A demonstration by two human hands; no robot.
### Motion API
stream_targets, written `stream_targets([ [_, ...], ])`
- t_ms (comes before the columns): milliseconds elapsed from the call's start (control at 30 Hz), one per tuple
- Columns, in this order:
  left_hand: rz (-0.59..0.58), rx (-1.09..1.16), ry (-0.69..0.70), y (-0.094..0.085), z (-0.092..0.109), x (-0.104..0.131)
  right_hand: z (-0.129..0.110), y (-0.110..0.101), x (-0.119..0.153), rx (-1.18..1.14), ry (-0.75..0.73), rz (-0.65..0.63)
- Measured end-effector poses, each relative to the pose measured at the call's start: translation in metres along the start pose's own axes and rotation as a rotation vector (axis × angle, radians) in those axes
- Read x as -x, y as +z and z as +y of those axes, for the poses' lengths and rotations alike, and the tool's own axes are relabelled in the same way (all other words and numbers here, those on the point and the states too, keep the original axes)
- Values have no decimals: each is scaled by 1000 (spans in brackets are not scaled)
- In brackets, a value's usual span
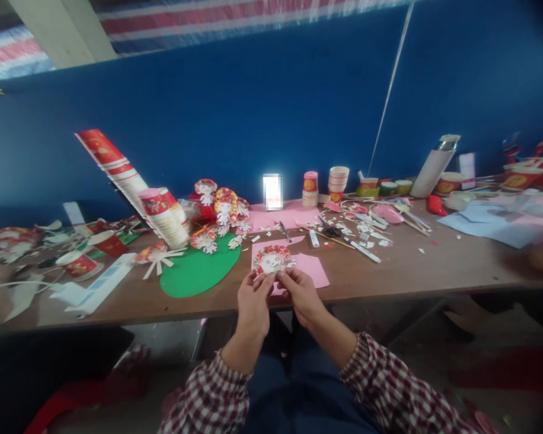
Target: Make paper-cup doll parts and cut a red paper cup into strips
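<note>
Between the fingertips of my left hand [255, 296] and my right hand [301, 294] is a paper doll [271, 260] with a white drawn face and a red and yellow ruffled rim. Both hands pinch its lower edge, thumbs close together, with the face turned towards me. Beneath it lies pink paper [314, 270] near the table's front edge. Several similar paper dolls [225, 208] stand bunched behind a green paper oval [203, 271], left of my hands. A glue stick [314, 239] and dark-handled scissors [332, 231] lie just beyond the pink paper.
A tall leaning stack of paper cups [167, 220] rises at the left, near a white power strip [104, 283]. Paper scraps [371, 226] cover the table right of centre. A white thermos [435, 169] stands farther right, before a blue partition [253, 108]. People's blurred hands show at both edges.
</note>
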State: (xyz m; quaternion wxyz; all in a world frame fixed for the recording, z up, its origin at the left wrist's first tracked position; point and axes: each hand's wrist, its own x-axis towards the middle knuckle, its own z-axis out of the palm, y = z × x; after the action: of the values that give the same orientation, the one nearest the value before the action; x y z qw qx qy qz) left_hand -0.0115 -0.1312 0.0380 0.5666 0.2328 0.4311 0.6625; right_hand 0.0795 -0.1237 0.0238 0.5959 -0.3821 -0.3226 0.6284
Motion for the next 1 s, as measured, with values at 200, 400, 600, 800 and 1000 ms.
stream_targets([
  [200, -48, -101, 43, -2, -1, -4, 2, -3, 0, 174, -131, -23],
  [400, -103, -194, 82, -6, 2, -11, 1, -9, -2, 244, -191, -60],
  [600, -62, -91, -13, -7, 10, -9, -1, -9, 0, 115, -73, -83],
  [800, -89, -83, 25, -10, 8, -10, 3, -11, 0, 63, -30, -99],
  [1000, -77, -95, 25, -11, 0, -13, 9, -6, -1, 88, -83, -12],
])
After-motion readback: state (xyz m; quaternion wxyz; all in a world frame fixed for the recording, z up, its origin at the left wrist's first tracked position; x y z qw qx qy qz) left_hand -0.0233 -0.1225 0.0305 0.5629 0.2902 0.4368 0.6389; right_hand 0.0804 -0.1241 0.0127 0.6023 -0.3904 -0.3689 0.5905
